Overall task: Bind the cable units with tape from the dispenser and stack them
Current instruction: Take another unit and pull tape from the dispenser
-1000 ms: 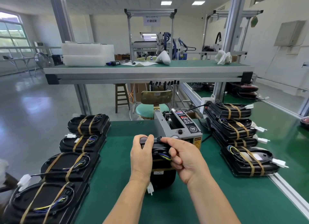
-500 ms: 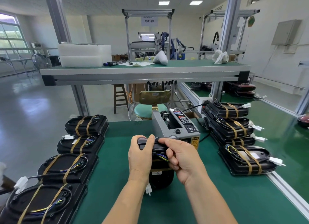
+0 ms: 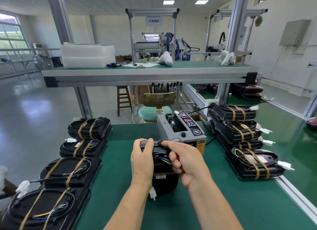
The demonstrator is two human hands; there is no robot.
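On a green workbench (image 3: 223, 204), seen over the worker's own forearms. Along the left edge lies a row of four bound units (image 3: 68, 171), black with tan tape bands. In the middle, the left hand (image 3: 141, 162) grips the top edge of a black cable unit (image 3: 164, 180), thumb over the rim. The unit stands on end on the mat, with a white connector (image 3: 152, 193) at its lower left. The right hand (image 3: 186, 161) pinches the same top edge between thumb and forefinger. Just behind the hands sits the grey tape dispenser (image 3: 181, 128). To the right rises a stack of taped units (image 3: 238, 130), with one more taped unit (image 3: 253, 162) lying in front of it.
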